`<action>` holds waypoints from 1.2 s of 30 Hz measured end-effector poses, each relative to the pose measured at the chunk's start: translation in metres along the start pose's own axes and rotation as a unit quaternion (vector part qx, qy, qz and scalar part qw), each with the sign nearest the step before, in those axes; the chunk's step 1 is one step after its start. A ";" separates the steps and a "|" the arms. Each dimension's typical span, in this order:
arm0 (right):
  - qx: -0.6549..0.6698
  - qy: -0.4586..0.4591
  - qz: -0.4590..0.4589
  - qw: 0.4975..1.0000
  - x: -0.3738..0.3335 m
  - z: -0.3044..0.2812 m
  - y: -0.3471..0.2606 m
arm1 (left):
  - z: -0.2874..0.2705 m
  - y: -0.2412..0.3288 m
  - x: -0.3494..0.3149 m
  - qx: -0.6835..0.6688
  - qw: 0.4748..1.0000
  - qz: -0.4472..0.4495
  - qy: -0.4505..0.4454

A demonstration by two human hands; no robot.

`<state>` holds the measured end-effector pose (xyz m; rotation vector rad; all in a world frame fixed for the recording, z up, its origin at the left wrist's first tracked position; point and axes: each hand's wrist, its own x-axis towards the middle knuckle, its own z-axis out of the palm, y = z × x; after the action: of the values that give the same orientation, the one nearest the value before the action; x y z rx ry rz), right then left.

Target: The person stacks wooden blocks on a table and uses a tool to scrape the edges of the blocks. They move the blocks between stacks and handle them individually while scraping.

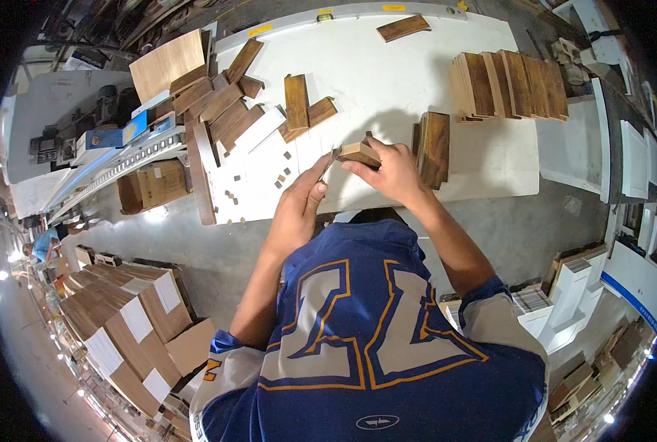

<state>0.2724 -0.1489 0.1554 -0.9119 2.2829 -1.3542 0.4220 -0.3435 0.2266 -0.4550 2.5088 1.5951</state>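
Observation:
Over the near edge of the white table, my right hand (392, 174) is closed around a wooden block (360, 153) with a pale cut face and dark brown sides. My left hand (299, 201) pinches a thin, blade-like metal tool (330, 162) beside the block's left end; its exact kind is too small to tell. Just right of my right hand, a dark brown wood piece (435, 147) stands against another. Several small brown wood bits (282, 177) lie scattered to the left of my left hand.
Loose brown wood pieces (221, 103) are heaped at the table's left. A row of similar pieces (512, 85) stands at the right. A long metal level (299, 22) lies along the far edge. Behind me at left are stacked wood-grain panels (114, 309) and another person (44, 243).

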 end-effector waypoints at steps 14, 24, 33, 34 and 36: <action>0.314 -0.047 0.121 0.940 -0.021 0.015 -0.003 | -0.001 -0.058 0.018 0.048 0.986 0.074 0.140; 0.357 0.025 0.167 0.919 -0.031 0.026 -0.007 | 0.045 -0.027 0.020 0.224 0.961 0.115 0.112; 0.261 0.035 0.236 0.935 -0.033 0.005 0.017 | 0.030 -0.167 0.089 0.169 0.973 -0.040 0.154; 0.189 0.076 0.258 0.944 -0.033 -0.001 0.022 | 0.033 -0.190 0.095 0.209 0.966 -0.064 0.137; 0.045 0.162 0.310 0.936 -0.033 -0.014 0.035 | 0.040 -0.228 0.101 0.233 0.963 -0.081 0.109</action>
<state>0.2766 -0.1055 0.1302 0.0935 2.4074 -1.3536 0.3982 -0.4151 -0.0140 -0.7753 2.7991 0.8938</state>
